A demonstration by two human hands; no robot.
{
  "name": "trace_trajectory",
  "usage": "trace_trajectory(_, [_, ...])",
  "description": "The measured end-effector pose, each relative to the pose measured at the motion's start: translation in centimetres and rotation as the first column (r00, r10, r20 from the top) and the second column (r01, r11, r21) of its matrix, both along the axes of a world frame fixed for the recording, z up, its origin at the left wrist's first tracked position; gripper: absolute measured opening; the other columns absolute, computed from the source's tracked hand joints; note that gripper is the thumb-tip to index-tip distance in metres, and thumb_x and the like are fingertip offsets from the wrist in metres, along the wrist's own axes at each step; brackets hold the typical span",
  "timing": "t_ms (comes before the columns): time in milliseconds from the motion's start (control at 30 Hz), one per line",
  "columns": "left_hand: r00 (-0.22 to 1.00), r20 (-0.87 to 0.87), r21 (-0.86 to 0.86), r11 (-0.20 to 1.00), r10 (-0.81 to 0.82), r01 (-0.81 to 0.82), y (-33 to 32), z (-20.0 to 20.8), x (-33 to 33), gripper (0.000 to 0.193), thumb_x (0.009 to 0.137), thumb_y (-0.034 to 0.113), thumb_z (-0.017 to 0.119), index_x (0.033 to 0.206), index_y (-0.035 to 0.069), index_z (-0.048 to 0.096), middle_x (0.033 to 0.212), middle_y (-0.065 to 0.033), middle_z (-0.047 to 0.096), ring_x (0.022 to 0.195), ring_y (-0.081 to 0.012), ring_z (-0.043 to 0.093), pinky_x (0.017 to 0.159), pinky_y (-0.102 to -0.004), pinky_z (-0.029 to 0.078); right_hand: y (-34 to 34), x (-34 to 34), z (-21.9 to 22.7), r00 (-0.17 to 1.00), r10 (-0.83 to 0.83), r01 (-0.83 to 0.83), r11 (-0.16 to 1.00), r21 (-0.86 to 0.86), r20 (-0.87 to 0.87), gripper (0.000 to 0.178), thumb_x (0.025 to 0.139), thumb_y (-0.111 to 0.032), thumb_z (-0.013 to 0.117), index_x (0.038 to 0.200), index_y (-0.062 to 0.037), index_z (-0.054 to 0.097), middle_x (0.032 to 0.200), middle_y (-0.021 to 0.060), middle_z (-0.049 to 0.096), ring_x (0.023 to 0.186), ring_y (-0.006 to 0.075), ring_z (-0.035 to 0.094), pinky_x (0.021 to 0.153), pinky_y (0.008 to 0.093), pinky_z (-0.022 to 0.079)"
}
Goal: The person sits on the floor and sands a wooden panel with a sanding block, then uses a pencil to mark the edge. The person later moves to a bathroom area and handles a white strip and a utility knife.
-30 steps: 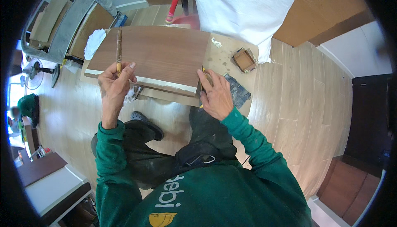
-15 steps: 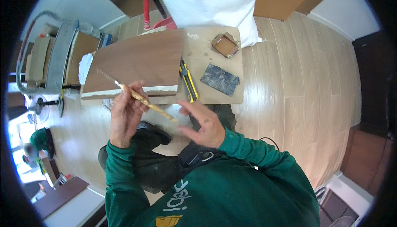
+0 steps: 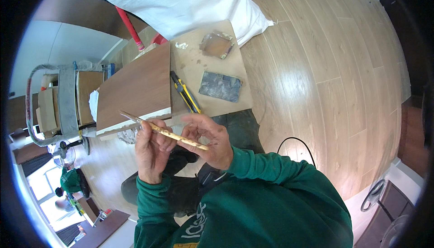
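Note:
My left hand [image 3: 153, 152] holds a slim wood-handled tool [image 3: 168, 133] between thumb and fingers, close to its tapering grey end. Brown stains mark its pale handle; whether the tip is a blade or bristles cannot be made out. At the handle's other end, my right hand [image 3: 210, 140] has its thumb and curled fingers on either side of the wood. Just beyond the hands lies a brown wood-grain panel [image 3: 138, 78] with a white strip along its near edge. To its right rests a yellow and black utility knife [image 3: 185, 92].
A dark, dusty flat block [image 3: 220, 86] and a small open box [image 3: 217, 44] sit on the cardboard-coloured work surface [image 3: 235, 101]. Behind stands a large white sack [image 3: 181, 4] beside a red pole [image 3: 129, 29]. A cart with boxes [image 3: 68, 101] is at left; another person [image 3: 72, 180] works farther off.
My right hand has moved in to the handle, its fingers curling from a spread pose. The tool stays in my left hand. The view has turned and shifted, moving the work surface left.

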State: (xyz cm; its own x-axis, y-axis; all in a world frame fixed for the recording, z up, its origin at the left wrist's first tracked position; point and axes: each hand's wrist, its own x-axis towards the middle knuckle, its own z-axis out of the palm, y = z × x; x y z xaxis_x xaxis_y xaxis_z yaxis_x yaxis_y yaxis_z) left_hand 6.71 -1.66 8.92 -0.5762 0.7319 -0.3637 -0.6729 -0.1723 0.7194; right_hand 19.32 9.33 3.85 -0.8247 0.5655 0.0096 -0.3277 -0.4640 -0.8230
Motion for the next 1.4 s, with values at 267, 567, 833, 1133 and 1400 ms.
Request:
trace_trajectory(267, [0.922, -0.300, -0.303, 0.941, -0.245, 0.151, 2.5, -0.4, 1.3, 0.026, 0.090, 0.018, 0.068, 0.104, -0.003, 0.068, 0.074, -0.0076, 0.065, 0.064, -0.0115, 0.058, 0.056, -0.0240, 0.045, 4.1, 1.1, 0.1, 0.997, -0.064, 0.073, 0.970, 0.231, -0.046, 0.025, 0.094, -0.011, 0.060, 0.117, 0.0002, 0.062, 0.099, 0.0111, 0.069, 0.088, 0.0139, 0.065, 0.076, 0.0286, 0.054])
trace_trajectory(567, [0.291, -0.736, -0.671, 0.601, -0.611, -0.435, 5.9, -1.9, -10.1, 0.027, 0.075, 0.025, 0.077, 0.081, -0.001, 0.070, 0.063, -0.0099, 0.063, 0.060, -0.0164, 0.059, 0.057, -0.0308, 0.047, 17.3, 1.7, 0.0, 0.911, -0.359, 0.268, 0.890, 0.369, 0.204, 0.019, 0.092, -0.012, 0.063, 0.104, 0.0020, 0.067, 0.085, 0.0061, 0.068, 0.075, 0.0104, 0.062, 0.068, 0.0244, 0.050])
trace_trajectory(833, [0.211, -0.666, -0.714, 0.529, -0.716, -0.458, 7.0, -4.8, -11.4, 0.031, 0.069, 0.030, 0.076, 0.069, 0.001, 0.066, 0.065, -0.0165, 0.064, 0.063, -0.0322, 0.063, 0.061, -0.0406, 0.049, 19.7, 0.1, -0.9, 0.891, -0.357, 0.177, 0.842, 0.509, 0.281, 0.013, 0.088, -0.008, 0.066, 0.097, 0.0019, 0.069, 0.078, 0.0041, 0.066, 0.070, 0.0081, 0.060, 0.062, 0.0224, 0.047])
trace_trajectory(1133, [0.249, -0.631, -0.766, 0.541, -0.735, -0.347, 4.4, -3.5, -9.7, 0.028, 0.068, 0.024, 0.078, 0.070, -0.001, 0.064, 0.056, -0.0120, 0.059, 0.052, -0.0199, 0.058, 0.055, -0.0340, 0.048, 19.8, -2.6, -1.3, 0.875, -0.405, 0.220, 0.822, 0.526, 0.267, 0.016, 0.091, -0.015, 0.067, 0.094, 0.0005, 0.068, 0.075, 0.0068, 0.067, 0.062, 0.0095, 0.060, 0.055, 0.0214, 0.044])
trace_trajectory(1400, [0.294, -0.741, -0.671, 0.658, -0.603, -0.341, 1.3, -1.1, -10.8, 0.024, 0.074, 0.019, 0.077, 0.074, -0.001, 0.066, 0.059, -0.0053, 0.057, 0.055, -0.0118, 0.052, 0.051, -0.0286, 0.043, 19.8, -4.1, -1.3, 0.857, -0.437, 0.232, 0.800, 0.553, 0.272, 0.018, 0.090, -0.016, 0.067, 0.090, 0.0014, 0.069, 0.070, 0.0072, 0.066, 0.058, 0.0098, 0.058, 0.053, 0.0217, 0.044])
